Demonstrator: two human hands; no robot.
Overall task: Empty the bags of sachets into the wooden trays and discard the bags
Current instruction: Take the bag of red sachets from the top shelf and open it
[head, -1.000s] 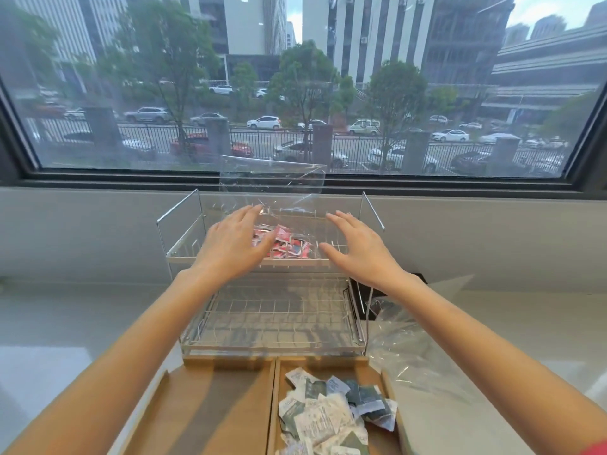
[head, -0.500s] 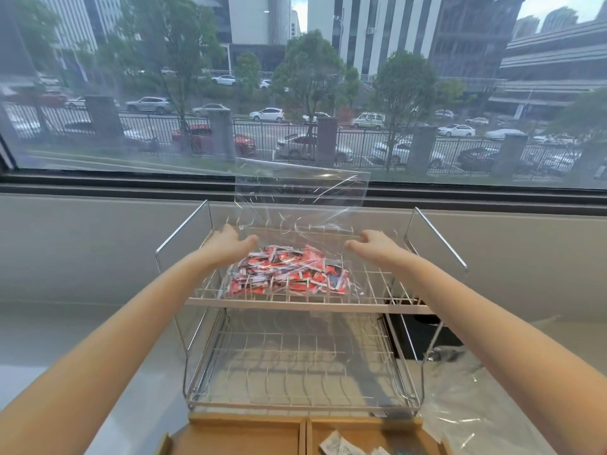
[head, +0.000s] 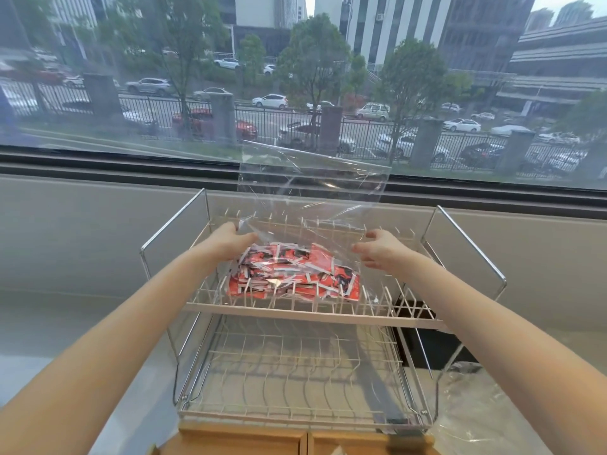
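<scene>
We are reaching both hands to a clear plastic bag [head: 312, 195] of red sachets [head: 292, 274] lying on the upper tier of a two-tier wire rack [head: 328, 315]. Our left hand [head: 226, 241] is pinching the bag's left edge, its fingers closed on the film. Our right hand [head: 377, 249] is sitting at the right edge with fingers curled; we cannot tell whether it is gripping. The bag's empty top is standing up toward the window [head: 295, 77]. The wooden trays [head: 295, 441] are peeking in below the rack, with another empty bag [head: 486, 412] crumpled on the worktop [head: 65, 339] to the right.
</scene>
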